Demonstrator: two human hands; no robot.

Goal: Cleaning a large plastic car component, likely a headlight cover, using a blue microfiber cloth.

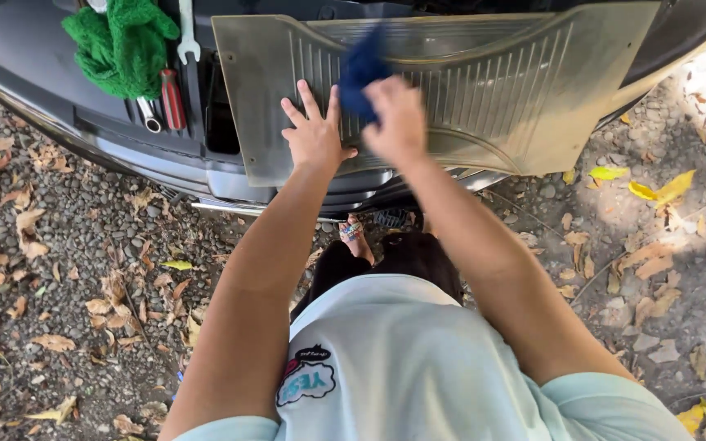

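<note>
The ribbed floor mat was pressed by the spread left hand, while a blue cloth was gripped in the right hand's fingers at its 11 o'clock.

Ribbed translucent rubber mat, matt; soft blue cloth; fuzzy green cloth; glossy metal wrench; rough gravel.

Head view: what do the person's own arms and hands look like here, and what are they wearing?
Both arms are bare from the short sleeves down. The left hand and right hand wear no gloves; no rings, watch or bracelets show, though the right hand is motion-blurred. The shirt is pale mint with a patch-style graphic low on its left side.
</note>
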